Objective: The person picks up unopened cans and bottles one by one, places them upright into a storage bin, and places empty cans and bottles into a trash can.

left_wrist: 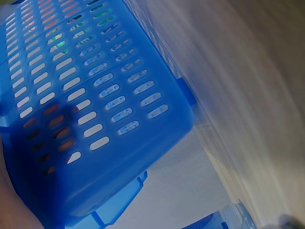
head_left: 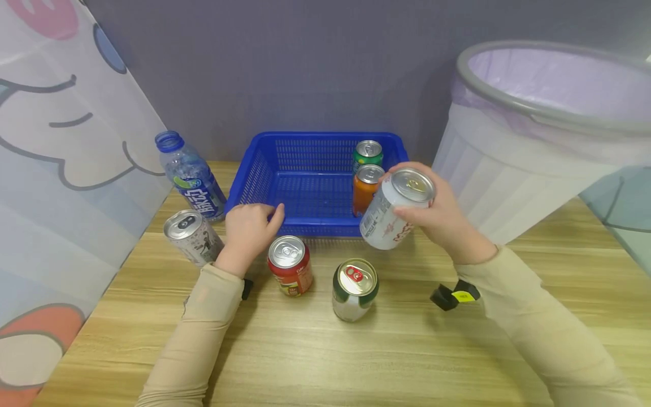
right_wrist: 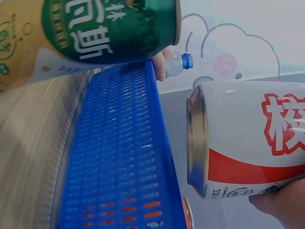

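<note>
My right hand [head_left: 432,209] holds a white drink can [head_left: 389,223] with red print, tilted, above the front right edge of the blue plastic basket [head_left: 315,229]. Its thumb lies on the can's near side; in the right wrist view the can [right_wrist: 252,138] stays above the table. At the basket's front left corner, my left hand [head_left: 251,232] grips the rim, its curled fingertips partly hidden. Inside the basket on the right stand an orange can [head_left: 363,195] and a green can [head_left: 368,152]. In front of it stand a red can [head_left: 292,271] and a green-and-white can [head_left: 353,297] with a red tab.
A patterned white can [head_left: 195,240] stands beside my left wrist. Behind it is a clear bottle [head_left: 190,175] with a blue label and no cap. A tall white bin [head_left: 488,152] with a lilac liner stands on the right. A grey wall [head_left: 280,68] rises behind the basket.
</note>
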